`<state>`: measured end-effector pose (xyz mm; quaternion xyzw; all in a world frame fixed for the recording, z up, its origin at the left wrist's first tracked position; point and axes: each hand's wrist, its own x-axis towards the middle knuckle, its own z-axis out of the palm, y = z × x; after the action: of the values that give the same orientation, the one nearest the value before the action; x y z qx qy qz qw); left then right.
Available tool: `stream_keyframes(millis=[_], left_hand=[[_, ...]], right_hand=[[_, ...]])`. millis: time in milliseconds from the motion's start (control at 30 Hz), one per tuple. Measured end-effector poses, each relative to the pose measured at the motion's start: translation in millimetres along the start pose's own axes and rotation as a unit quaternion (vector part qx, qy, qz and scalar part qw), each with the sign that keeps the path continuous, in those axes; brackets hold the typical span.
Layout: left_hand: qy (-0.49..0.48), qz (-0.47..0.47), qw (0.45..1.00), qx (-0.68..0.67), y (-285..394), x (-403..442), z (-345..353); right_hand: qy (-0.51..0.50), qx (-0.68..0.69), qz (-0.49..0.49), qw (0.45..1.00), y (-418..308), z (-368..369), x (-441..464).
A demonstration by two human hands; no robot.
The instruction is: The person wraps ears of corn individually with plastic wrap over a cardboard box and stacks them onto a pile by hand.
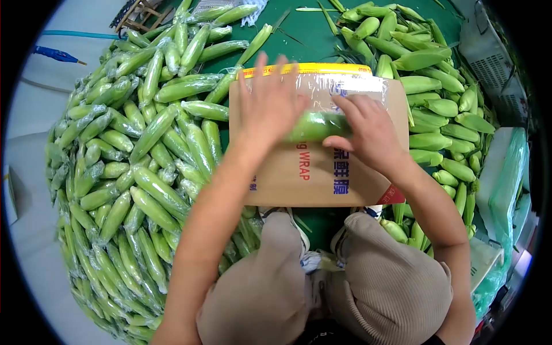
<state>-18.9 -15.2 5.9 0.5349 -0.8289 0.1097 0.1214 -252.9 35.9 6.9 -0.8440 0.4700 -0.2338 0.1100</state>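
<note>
A green ear of corn in its husk [315,127] lies crosswise on a cardboard box [276,190] in front of my knees. My right hand [371,129] curls its thumb and fingers around the corn's right end. At its left end is my left hand [269,100], blurred by motion, with the fingers spread and pointing away from me. Whether the left palm touches the corn is hard to make out. Clear plastic film [362,86] shines over the far part of the box, beside a yellow strip [333,69] along the far edge.
A large heap of film-wrapped corn [138,155] fills the left side. Unwrapped corn [443,115] is piled on the right. Beyond it stand a light plastic crate [489,57] and a foam box with green plastic [506,167]. A small wooden stool [138,14] is at the far left.
</note>
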Motion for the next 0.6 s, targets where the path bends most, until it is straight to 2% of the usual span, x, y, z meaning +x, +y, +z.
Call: stream_keyframes(millis=[33, 100, 133, 167, 200, 233, 300, 400, 433, 500, 533, 600], left_hand=[[-0.014, -0.037, 0.995, -0.090, -10, 20, 4], [-0.050, -0.106, 0.955, -0.273, -20, 43, 10], [-0.025, -0.051, 0.968, -0.243, -12, 34, 8], [0.002, 0.010, 0.978, -0.209, -1, 13, 3], [0.025, 0.073, 0.982, -0.175, 8, -2, 0], [0.030, 0.097, 0.985, -0.143, 15, -6, -2], [0.032, 0.127, 0.988, -0.080, 28, -23, -8], [-0.034, 0.113, 0.987, -0.111, 23, -35, -2], [-0.055, 0.107, 0.984, -0.133, 25, -36, -5], [-0.180, 0.106, 0.958, -0.195, 25, -27, -18], [-0.244, 0.106, 0.938, -0.221, 27, -23, -25], [-0.344, 0.125, 0.897, -0.250, 35, -19, -32]], right_hand=[[-0.066, -0.032, -0.022, 0.997, -2, -4, 13], [-0.052, -0.052, -0.006, 0.997, 10, 20, 27], [-0.040, -0.063, 0.001, 0.997, 21, 29, 35], [-0.033, -0.014, 0.003, 0.999, 35, 33, 41], [-0.071, 0.003, 0.005, 0.997, 46, 30, 48], [-0.112, 0.026, 0.011, 0.993, 51, 23, 53], [-0.241, 0.117, 0.043, 0.962, 45, 2, 50], [-0.392, 0.213, 0.088, 0.891, 30, -21, 51], [-0.467, 0.182, 0.089, 0.861, 35, -17, 60], [-0.261, 0.196, -0.020, 0.945, 51, 8, 70], [-0.149, 0.200, -0.075, 0.966, 56, 23, 67], [-0.108, 0.026, -0.143, 0.983, 58, 60, 46]])
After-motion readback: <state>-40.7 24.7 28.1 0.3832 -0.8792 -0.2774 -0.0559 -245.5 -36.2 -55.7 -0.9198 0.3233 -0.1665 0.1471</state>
